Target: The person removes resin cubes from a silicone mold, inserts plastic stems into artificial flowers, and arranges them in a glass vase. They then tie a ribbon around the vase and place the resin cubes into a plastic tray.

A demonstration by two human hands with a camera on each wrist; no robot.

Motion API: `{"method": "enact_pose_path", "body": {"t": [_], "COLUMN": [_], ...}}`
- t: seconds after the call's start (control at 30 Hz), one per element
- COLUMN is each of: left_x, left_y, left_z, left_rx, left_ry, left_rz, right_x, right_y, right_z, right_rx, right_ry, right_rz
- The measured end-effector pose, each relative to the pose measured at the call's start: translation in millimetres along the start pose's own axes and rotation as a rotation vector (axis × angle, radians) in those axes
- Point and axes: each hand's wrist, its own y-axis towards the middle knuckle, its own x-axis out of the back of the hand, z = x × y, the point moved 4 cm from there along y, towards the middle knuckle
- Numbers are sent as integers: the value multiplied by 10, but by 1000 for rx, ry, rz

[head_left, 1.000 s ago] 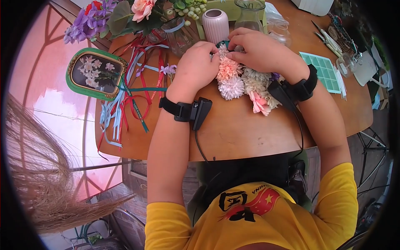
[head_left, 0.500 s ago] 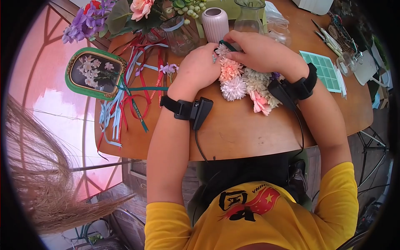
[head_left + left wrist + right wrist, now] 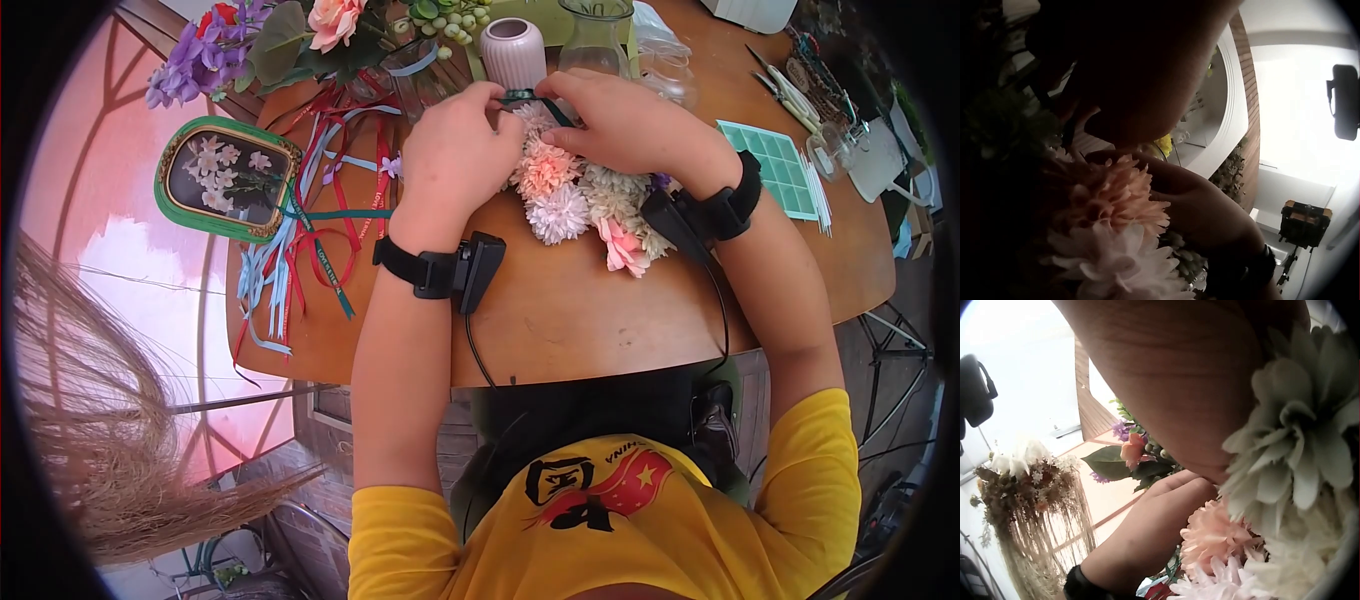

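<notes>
Artificial flowers lie in a bunch on the table, with a peach bloom [image 3: 549, 168], a pale lilac bloom [image 3: 557, 213] and a pink flower [image 3: 622, 247]. A dark green ribbon [image 3: 518, 96] crosses the top of the bunch between the hands. My left hand [image 3: 460, 155] is at the bunch's upper left, thumb and forefinger pinching the ribbon's left part. From the upper right, my right hand [image 3: 635, 125] bends over the bunch, fingertips curled at the ribbon's other side. In the left wrist view the peach bloom [image 3: 1110, 200] is close; the fingertips are dark there.
Behind the hands stand a pink ribbed vase [image 3: 514, 55] and a glass vase [image 3: 596, 40]. Loose ribbons [image 3: 320, 240] and a green oval frame [image 3: 170, 205] are at the left. A mint compartment tray [image 3: 768, 170] and tools [image 3: 785, 95] are at the right.
My left hand has shifted up and left, its thumb and forefinger now farther from the blooms. More of the green ribbon shows between the hands. My right hand has barely moved.
</notes>
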Motion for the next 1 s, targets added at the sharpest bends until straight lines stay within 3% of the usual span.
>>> {"method": "enact_pose_path", "body": {"t": [0.17, 0.4, 0.6, 0.67, 0.7, 0.83, 0.93, 1.0], "left_x": [101, 205, 499, 703, 852, 1323, 1673, 1836], "left_y": [8, -44, -194, -283, -374, -639, -869, -884], "left_z": [-22, -192, -481, -576, -628, -632, -433, -193], "left_rx": [-38, -302, -505, -540, -500, -543, -229, -132], "left_ry": [-123, -212, -290, -297, -239, -445, -307, -258], "left_rz": [-150, -326, -445, -474, -437, -551, -567, -538], "right_x": [-6, 136, 237, 355, 434, 709, 843, 941], "right_y": [2, -10, -62, -97, -121, -243, -298, -315], "right_z": [-8, 146, 193, 268, 308, 433, 470, 516], "right_rx": [65, 72, 257, 244, 236, 293, 328, 360], "right_ry": [-6, 58, 4, 24, 33, 51, 83, 127], "right_rz": [-62, -89, -316, -266, -239, -275, -309, -306]}}
